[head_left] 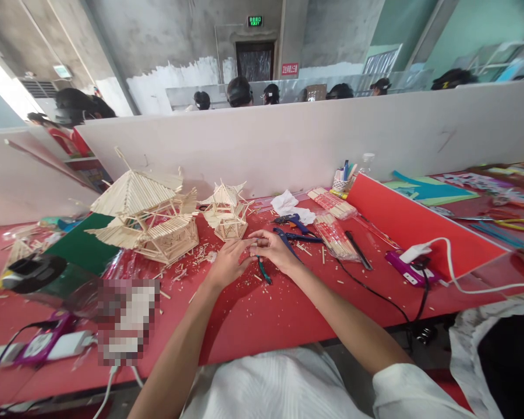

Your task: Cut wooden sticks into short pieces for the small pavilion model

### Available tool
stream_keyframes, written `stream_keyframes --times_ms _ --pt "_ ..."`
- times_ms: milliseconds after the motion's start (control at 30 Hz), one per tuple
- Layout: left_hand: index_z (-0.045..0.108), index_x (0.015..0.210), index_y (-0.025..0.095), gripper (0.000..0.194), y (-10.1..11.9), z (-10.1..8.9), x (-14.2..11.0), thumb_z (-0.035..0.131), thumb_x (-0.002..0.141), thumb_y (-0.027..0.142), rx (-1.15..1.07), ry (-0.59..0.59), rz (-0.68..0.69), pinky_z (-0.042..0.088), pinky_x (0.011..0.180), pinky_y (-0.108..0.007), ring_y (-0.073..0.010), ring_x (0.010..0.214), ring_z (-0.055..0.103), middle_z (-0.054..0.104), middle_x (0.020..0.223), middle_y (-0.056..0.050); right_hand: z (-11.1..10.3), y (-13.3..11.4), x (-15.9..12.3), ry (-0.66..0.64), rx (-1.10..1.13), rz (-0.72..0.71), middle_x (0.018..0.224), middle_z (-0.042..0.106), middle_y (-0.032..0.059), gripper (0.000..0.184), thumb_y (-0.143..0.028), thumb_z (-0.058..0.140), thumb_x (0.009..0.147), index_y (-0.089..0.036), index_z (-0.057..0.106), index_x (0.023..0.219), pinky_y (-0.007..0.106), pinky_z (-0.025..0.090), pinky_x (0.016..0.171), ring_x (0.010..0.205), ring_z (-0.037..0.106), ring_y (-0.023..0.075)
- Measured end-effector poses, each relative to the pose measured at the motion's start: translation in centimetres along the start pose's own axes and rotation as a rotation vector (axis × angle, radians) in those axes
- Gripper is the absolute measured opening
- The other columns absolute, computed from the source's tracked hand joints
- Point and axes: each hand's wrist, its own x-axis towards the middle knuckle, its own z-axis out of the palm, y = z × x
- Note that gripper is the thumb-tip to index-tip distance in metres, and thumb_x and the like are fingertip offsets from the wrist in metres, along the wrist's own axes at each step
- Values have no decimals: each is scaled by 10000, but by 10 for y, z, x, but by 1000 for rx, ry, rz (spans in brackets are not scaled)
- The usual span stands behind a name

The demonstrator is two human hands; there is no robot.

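Observation:
My left hand (230, 261) and my right hand (274, 249) meet over the red table, fingertips curled together. Whatever is between them is too small and covered to make out. Just under the fingers lies a tool with a green handle (264, 271). A small pavilion model made of thin wooden sticks (230, 224) stands right behind my hands. To its left is a larger stick pavilion (144, 215) with a pointed roof. Blue-handled pliers (288, 241) and a blue glue gun (297, 223) lie beyond my right hand.
Stick packets (335, 235), a black pen-like tool (358, 250) and crumpled tissue (287, 202) lie to the right. A red board (413, 227) and a purple power strip (413, 269) bound that side. A dark-lidded bottle (48, 279) stands left. Wood scraps litter the red table (244, 331).

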Motion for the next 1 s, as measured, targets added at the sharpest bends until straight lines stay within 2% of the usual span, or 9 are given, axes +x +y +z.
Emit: stream_keyframes --times_ms 267,1000 --pt "566 1301 240 367 2 -3 1 623 942 292 2 14 -5 519 987 -428 -242 1110 653 715 1177 -84 -3 2 2 -27 21 -15 777 694 2 493 -360 865 643 -191 608 1028 226 483 515 583 614 121" --pt "554 1299 233 372 0 -2 1 626 945 321 10 36 26 513 972 -394 -222 1063 653 708 1127 -75 -3 5 3 -76 0 -9 782 709 6 468 -364 834 692 -189 582 1045 219 486 500 570 601 112"
